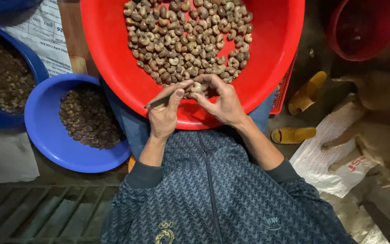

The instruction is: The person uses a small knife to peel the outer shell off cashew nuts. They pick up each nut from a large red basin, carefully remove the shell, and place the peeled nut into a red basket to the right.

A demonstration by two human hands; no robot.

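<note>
While over the red basin, both hands' fingers clamped: left on thin tool, right on cashew.

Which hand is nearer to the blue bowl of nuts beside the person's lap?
Left. The left hand, holding a thin tool, is over the red basin's near rim, just right of the blue bowl. The right hand is farther along that rim.

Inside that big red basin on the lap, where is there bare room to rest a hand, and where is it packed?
The red basin is bare along its left wall and its right side, either side of the cashew heap. The middle is packed with nuts, down to the near rim, where the left hand, holding a thin tool, and the right hand work together.
</note>
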